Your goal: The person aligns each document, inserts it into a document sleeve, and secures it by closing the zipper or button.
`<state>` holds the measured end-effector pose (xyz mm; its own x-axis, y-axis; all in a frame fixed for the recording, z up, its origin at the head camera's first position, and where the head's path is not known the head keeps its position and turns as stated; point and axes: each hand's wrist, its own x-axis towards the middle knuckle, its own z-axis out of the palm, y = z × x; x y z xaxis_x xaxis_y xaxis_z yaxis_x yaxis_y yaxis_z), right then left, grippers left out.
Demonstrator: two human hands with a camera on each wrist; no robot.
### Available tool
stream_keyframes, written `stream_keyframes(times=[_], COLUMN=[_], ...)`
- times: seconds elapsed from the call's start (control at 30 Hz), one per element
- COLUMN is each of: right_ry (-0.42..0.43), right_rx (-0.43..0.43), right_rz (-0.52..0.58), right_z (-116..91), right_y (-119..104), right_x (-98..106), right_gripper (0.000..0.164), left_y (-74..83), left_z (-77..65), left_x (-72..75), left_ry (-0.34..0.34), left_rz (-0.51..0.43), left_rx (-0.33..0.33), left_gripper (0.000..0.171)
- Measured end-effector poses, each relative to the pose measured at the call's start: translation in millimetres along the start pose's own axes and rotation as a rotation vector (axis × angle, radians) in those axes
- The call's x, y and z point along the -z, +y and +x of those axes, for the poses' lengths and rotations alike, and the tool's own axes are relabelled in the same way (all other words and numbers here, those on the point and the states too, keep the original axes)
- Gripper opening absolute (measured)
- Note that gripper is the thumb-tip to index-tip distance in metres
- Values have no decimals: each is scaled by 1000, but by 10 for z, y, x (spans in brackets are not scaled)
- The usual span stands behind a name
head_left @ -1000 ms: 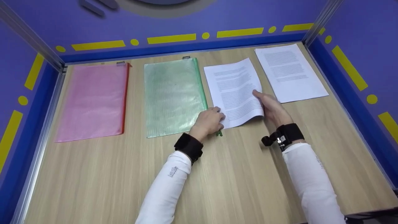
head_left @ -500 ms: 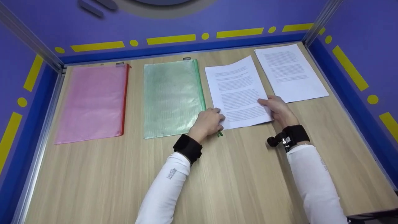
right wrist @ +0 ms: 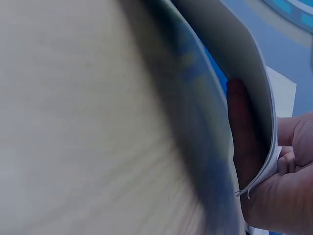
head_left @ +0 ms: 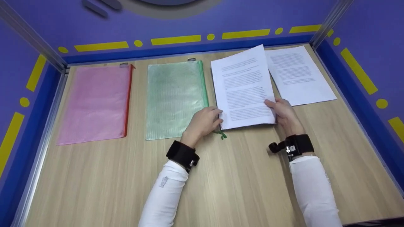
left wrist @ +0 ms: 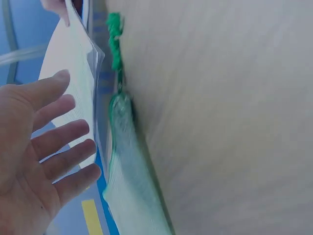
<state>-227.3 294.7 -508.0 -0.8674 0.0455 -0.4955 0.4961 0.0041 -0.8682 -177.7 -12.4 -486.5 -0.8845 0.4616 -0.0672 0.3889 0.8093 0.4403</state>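
My right hand (head_left: 286, 116) grips a stack of printed paper sheets (head_left: 244, 91) by its right edge near the lower corner, thumb on the printed face. In the right wrist view a finger (right wrist: 243, 127) shows on the other side of the bent sheets (right wrist: 261, 73). The stack is lifted, its far edge raised toward the back wall. At the stack's lower left edge is my left hand (head_left: 203, 121), its fingers spread and loosely extended in the left wrist view. Beneath that hand lies a green zip folder (head_left: 176, 97), its green braided zipper pull (head_left: 223, 135) sticking out.
A pink zip folder (head_left: 96, 104) with a red zipper lies at the left. Another printed paper stack (head_left: 300, 75) lies at the back right, partly overlapped by the raised sheets. Blue-purple walls (head_left: 176, 22) border the wooden table (head_left: 240, 176) at the back and sides.
The paper stack, bent up at its right edge earlier, has straightened and risen, now overlapping the stack at the right. My left hand has drawn slightly left, uncovering more of the zipper pull.
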Motion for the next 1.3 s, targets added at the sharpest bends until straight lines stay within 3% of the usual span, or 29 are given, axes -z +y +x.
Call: stream_keyframes(times=[0.33, 0.53, 0.9, 1.17, 1.3], right_ry=[-36, -66, -153, -184, -189], right_rx=[42, 80, 93, 66, 74], right_rz=[275, 322, 274, 241, 204], right_z=[-136, -151, -220, -293, -305], right_y=[-88, -78, -16, 51, 67], right_x=[-250, -482, -935, -1108, -1180], right_gripper=[22, 27, 41, 42, 42], left_y=[-187, -318, -526, -520, -525], left_z=[-233, -322, -516, -527, -545], left_x=[163, 204, 187, 177, 186], left_ry=[233, 330, 364, 371, 394], left_rz=[-158, -301, -647, -928, -993], left_rx=[168, 221, 389, 343, 328], left_gripper=[49, 46, 54, 39, 38])
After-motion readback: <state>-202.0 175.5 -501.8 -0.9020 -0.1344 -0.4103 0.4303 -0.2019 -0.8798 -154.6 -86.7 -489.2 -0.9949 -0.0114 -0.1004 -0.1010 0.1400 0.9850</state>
